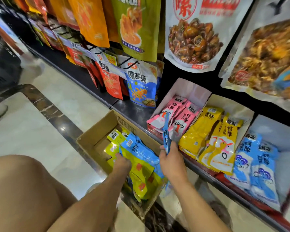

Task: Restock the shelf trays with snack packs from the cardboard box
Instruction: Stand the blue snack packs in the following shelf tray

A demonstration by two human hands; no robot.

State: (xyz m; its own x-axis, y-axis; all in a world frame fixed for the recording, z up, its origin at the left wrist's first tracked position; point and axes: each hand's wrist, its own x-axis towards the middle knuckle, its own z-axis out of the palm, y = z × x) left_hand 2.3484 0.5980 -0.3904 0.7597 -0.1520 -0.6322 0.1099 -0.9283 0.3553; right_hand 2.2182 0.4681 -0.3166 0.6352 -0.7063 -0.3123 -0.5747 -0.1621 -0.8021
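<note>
Now mid-restock: right hand pinches a blue pack, likely bound for the blue tray; left hand delves in the cardboard box, grip unreadable.

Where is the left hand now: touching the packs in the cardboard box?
Touching. Head view shows the left hand resting on the yellow-green packs inside the cardboard box, no gap.
</note>
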